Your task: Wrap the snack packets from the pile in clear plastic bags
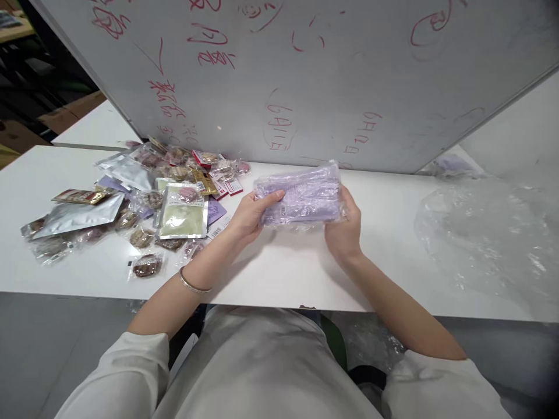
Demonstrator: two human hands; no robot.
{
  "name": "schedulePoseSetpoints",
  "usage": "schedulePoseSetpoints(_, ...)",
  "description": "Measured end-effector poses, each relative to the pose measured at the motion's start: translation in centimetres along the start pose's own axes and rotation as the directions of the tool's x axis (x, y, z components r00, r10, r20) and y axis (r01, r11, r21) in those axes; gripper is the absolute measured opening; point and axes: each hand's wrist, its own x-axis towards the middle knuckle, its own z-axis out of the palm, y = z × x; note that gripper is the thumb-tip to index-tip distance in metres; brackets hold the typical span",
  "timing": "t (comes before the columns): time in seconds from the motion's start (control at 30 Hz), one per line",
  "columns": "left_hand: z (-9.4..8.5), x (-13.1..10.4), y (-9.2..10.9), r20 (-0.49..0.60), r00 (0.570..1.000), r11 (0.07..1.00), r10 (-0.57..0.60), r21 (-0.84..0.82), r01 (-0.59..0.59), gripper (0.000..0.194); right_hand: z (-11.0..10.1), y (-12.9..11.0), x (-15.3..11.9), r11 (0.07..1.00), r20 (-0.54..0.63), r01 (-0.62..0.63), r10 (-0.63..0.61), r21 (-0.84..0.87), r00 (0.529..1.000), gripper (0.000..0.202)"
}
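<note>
Purple packet [301, 196] — left hand [250, 216] and right hand [346, 230] grip opposite ends, probably for keeping level — above table [288, 262].

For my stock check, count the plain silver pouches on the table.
2 that I can make out: one silver pouch at the front left of the pile of packets, and another silver pouch towards its back. More may be hidden in the pile.

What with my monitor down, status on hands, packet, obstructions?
Left hand and right hand gripping purple packet, opposite ends. Assorted pouches heaped at left. Nothing seen blocking the grip.
</note>
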Motion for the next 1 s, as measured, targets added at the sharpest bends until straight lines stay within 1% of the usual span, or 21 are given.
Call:
schedulePoseSetpoints(0.07, 0.1, -0.2, 0.1, -0.098, 0.984, 0.989, 0.146, 0.038, -0.143, 0.033, -1.0, 0.6, 0.8, 0.961, -0.089, 0.176, -0.198, -0.213, 0.976, 0.046)
schedulePoseSetpoints(0.13, 0.4, -0.5, 0.3, -0.171, 0.939, 0.951, 0.3, 0.135, -0.279, 0.029, -1.8, 1.6, 1.9, 0.864, -0.095, 0.273, -0.342, -0.424, 0.935, 0.048)
schedulePoseSetpoints(0.2, 0.8, -0.9, 0.3, -0.201, 0.892, 0.907, 0.405, 0.215, -0.363, 0.026, -2.3, 2.7, 2.9, 0.774, -0.038, 0.314, -0.398, -0.55, 0.916, 0.048)
schedulePoseSetpoints(0.27, 1.1, -1.1, 0.2, -0.191, 0.897, 0.911, 0.399, 0.192, -0.364, 0.027, -2.2, 3.3, 3.2, 0.757, 0.003, 0.298, -0.364, -0.582, 0.931, 0.045)
schedulePoseSetpoints(0.33, 1.3, -1.3, 0.0, -0.15, 0.937, 0.948, 0.315, 0.092, -0.304, 0.033, -1.7, 3.4, 2.8, 0.846, 0.049, 0.22, -0.225, -0.486, 0.973, 0.044)
schedulePoseSetpoints(0.37, 1.4, -1.3, -0.2, -0.124, 0.956, 0.964, 0.267, 0.048, -0.263, 0.035, -1.4, 3.1, 2.4, 0.908, 0.109, 0.154, -0.121, -0.389, 0.987, 0.046)
schedulePoseSetpoints(0.4, 1.4, -1.3, -0.4, -0.101, 0.969, 0.974, 0.227, 0.02, -0.226, 0.038, -1.2, 2.8, 1.9, 0.962, 0.204, 0.064, -0.009, -0.266, 0.979, 0.049)
schedulePoseSetpoints(0.43, 1.4, -1.3, -0.6, -0.082, 0.976, 0.98, 0.2, 0.012, -0.2, 0.039, -1.0, 2.3, 1.4, 0.991, 0.328, -0.058, 0.096, -0.124, 0.94, 0.054)
schedulePoseSetpoints(0.47, 1.4, -1.3, -0.8, -0.067, 0.979, 0.982, 0.191, 0.022, -0.19, 0.04, -1.0, 1.8, 1.0, 0.981, 0.454, -0.194, 0.171, 0.005, 0.874, 0.059)
schedulePoseSetpoints(0.53, 1.3, -1.3, -1.1, -0.05, 0.973, 0.971, 0.224, 0.096, -0.218, 0.04, -1.1, 0.8, 0.6, 0.899, 0.633, -0.402, 0.21, 0.176, 0.745, 0.07)
schedulePoseSetpoints(0.57, 1.2, -1.3, -1.3, -0.042, 0.966, 0.956, 0.257, 0.159, -0.247, 0.039, -1.2, 0.4, 0.6, 0.852, 0.668, -0.465, 0.203, 0.239, 0.716, 0.075)
schedulePoseSetpoints(0.6, 1.1, -1.3, -1.5, -0.027, 0.957, 0.932, 0.29, 0.233, -0.276, 0.038, -1.4, 0.0, 0.8, 0.813, 0.669, -0.504, 0.202, 0.293, 0.715, 0.081)
schedulePoseSetpoints(0.63, 1.0, -1.3, -1.7, -0.008, 0.946, 0.9, 0.325, 0.311, -0.307, 0.039, -1.5, -0.2, 0.9, 0.781, 0.648, -0.528, 0.217, 0.334, 0.73, 0.086)
schedulePoseSetpoints(0.7, 0.7, -1.3, -2.0, 0.012, 0.903, 0.786, 0.43, 0.486, -0.381, 0.049, -1.5, -0.3, 1.3, 0.722, 0.581, -0.576, 0.296, 0.384, 0.758, 0.082)
schedulePoseSetpoints(0.73, 0.4, -1.2, -2.1, 0.021, 0.859, 0.691, 0.511, 0.584, -0.425, 0.059, -1.4, -0.2, 1.5, 0.697, 0.552, -0.605, 0.351, 0.385, 0.756, 0.072)
schedulePoseSetpoints(0.8, -0.2, -0.9, -2.3, 0.111, 0.721, 0.411, 0.684, 0.758, -0.506, 0.077, -1.1, -0.1, 1.4, 0.668, 0.519, -0.657, 0.446, 0.348, 0.729, 0.048)
schedulePoseSetpoints(0.83, -0.5, -0.7, -2.3, 0.219, 0.65, 0.244, 0.728, 0.803, -0.544, 0.08, -0.9, -0.1, 1.3, 0.655, 0.514, -0.676, 0.474, 0.337, 0.715, 0.041)
schedulePoseSetpoints(0.87, -0.7, -0.6, -2.4, 0.355, 0.595, 0.089, 0.721, 0.804, -0.588, 0.078, -0.7, -0.2, 1.1, 0.644, 0.512, -0.686, 0.485, 0.339, 0.709, 0.037)
schedulePoseSetpoints(0.9, -0.9, -0.4, -2.5, 0.489, 0.558, -0.033, 0.671, 0.771, -0.636, 0.073, -0.5, -0.3, 0.9, 0.633, 0.51, -0.688, 0.486, 0.354, 0.709, 0.037)
schedulePoseSetpoints(0.97, -1.1, -0.1, -2.7, 0.671, 0.521, -0.173, 0.527, 0.685, -0.707, 0.067, -0.2, -0.5, 0.6, 0.62, 0.494, -0.674, 0.473, 0.401, 0.729, 0.039)
schedulePoseSetpoints(1.0, -1.1, 0.0, -2.8, 0.709, 0.521, -0.207, 0.475, 0.665, -0.717, 0.067, -0.1, -0.7, 0.4, 0.617, 0.486, -0.667, 0.468, 0.418, 0.738, 0.04)
